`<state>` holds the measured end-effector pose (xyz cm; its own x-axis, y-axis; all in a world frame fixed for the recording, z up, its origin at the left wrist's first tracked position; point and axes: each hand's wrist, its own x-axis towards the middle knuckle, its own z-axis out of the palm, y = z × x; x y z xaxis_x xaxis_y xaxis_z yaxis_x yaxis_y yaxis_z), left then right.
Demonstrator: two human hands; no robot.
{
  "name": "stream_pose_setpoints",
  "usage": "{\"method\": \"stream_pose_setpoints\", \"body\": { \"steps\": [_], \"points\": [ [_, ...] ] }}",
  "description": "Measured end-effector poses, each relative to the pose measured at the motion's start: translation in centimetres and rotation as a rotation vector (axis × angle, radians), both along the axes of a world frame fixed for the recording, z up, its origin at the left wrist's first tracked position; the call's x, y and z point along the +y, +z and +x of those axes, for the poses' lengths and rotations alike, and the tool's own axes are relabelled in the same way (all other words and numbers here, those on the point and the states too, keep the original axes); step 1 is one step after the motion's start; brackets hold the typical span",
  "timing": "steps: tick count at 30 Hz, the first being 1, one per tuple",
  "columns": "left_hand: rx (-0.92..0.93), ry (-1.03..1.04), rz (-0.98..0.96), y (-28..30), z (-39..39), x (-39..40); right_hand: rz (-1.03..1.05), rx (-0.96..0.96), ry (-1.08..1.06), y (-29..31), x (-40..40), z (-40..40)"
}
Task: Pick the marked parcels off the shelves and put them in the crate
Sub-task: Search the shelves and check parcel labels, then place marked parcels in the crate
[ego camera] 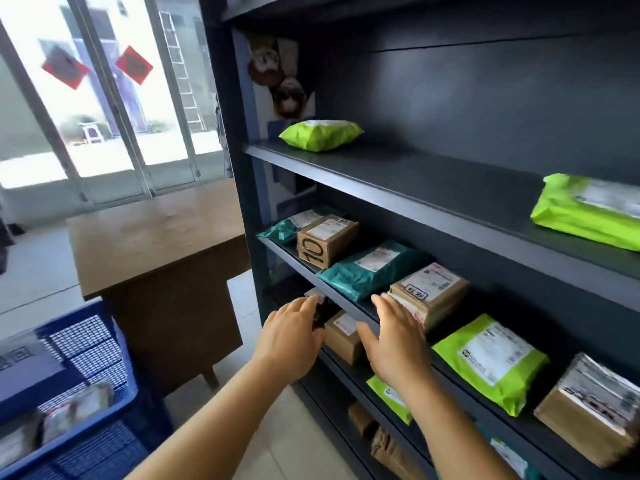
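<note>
Both hands reach toward the dark shelving. The left hand [294,336] has its fingers extended and nearly straight, holding nothing, with the fingertips close to a dark item on the lower shelf; whether they touch it cannot be told. The right hand [394,341] is likewise spread flat and empty, its fingertips at the front edge of the shelf, just beside a stacked brown carton [429,289] at its 1 o'clock.

The brown box marked "10" [325,242] stands further along at 11 o'clock, with a teal poly mailer [370,268] lying between it and the stacked carton. The blue crate [86,403] sits at 8 o'clock from the hands and already holds some parcels.

The cartons look stiff and probably light to moderate in weight, so opposite side faces would suit a grip. The mailers look soft and slick, and would likely sag unless pinched at an edge or scooped from beneath.
</note>
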<state>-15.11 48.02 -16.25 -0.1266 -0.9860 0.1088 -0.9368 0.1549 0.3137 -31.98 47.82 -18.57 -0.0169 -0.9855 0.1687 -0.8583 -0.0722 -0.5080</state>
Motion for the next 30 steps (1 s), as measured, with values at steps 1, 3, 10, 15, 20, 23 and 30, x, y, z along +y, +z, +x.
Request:
{"method": "stream_pose_setpoints", "body": {
  "steps": [1, 3, 10, 15, 20, 23, 30],
  "points": [
    [-0.003, 0.015, 0.0, 0.0, 0.3, -1.0, 0.0, -0.009, 0.016, 0.2, -1.5, 0.3],
    [-0.007, 0.046, 0.005, 0.0, 1.1, -2.9, 0.001, -0.026, 0.041, 0.4, -4.1, 1.1],
    [0.016, 0.118, 0.007, -0.3, 3.9, -9.4, 0.036, -0.016, 0.105, 0.1, -10.8, 3.7],
    [0.037, 0.131, 0.027, -1.5, 6.8, -14.6, 0.069, -0.014, 0.089, -0.5, -15.7, 6.0],
    [0.105, 0.108, 0.034, -3.3, 11.1, -21.4, 0.095, 0.004, 0.064, -1.4, -21.8, 10.1],
    [0.148, 0.086, 0.074, -4.4, 14.4, -26.0, 0.103, 0.002, 0.05, -1.8, -25.8, 13.6],
    [0.185, -0.011, 0.119, -6.2, 20.4, -35.6, 0.18, -0.035, -0.023, -2.9, -34.0, 21.4]
  ]
}}
